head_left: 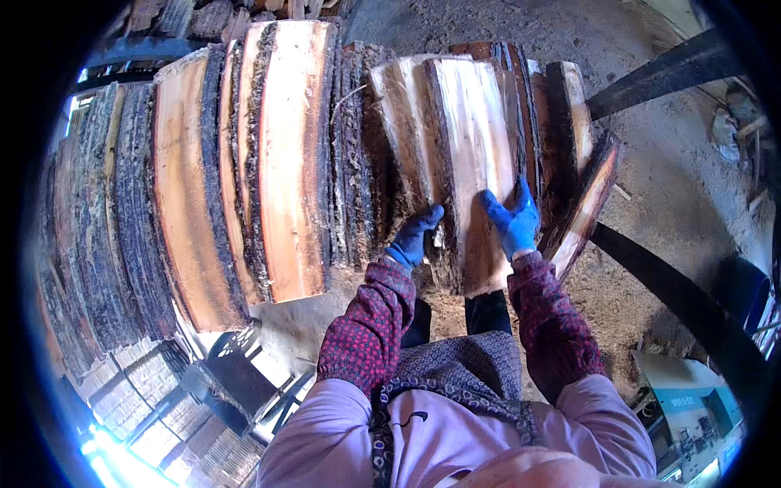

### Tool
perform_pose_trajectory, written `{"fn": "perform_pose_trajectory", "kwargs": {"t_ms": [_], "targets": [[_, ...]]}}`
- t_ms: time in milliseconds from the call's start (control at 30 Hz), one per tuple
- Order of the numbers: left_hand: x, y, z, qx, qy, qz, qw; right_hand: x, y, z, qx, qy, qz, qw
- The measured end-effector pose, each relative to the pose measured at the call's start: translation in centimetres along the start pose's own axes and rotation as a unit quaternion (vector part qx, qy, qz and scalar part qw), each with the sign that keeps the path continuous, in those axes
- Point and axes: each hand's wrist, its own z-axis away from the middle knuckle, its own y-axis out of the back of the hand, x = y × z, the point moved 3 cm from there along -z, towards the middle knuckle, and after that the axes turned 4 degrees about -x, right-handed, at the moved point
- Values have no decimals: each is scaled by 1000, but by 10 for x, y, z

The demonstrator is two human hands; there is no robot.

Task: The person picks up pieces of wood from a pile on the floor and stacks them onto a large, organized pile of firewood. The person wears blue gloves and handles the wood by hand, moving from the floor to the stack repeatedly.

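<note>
- Left hand [415,236] and right hand [512,221], both in blue gloves, clamp the two edges of a pale bark-edged slab [472,163], centre of frame.
- Slab stands on end against the slab row [277,154] running to upper left.
- Advice: keep grip low on both edges, keep it upright; bark may crumble.
- Lower right: blue-green machine [691,415] with small pale label, unreadable.

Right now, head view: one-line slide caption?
Blue-gloved left hand and right hand grip a pale bark-edged slab among stacked slabs.
</note>
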Motion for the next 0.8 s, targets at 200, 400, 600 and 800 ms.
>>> {"fn": "perform_pose_trajectory", "kwargs": {"t_ms": [200,400,600,800], "targets": [[-67,97,157,-180,102,142,968,-14,-10,147,-145,-301,-335,881],[-68,102,286,-294,205,-194,913,44,-70,299,-178,-183,-142,956],[-40,17,376,-451,54,-432,779,-73,24,455,130,-57,-152,978],[-122,-122,472,-656,40,-439,613,-123,138,696,482,44,-84,871]]}}
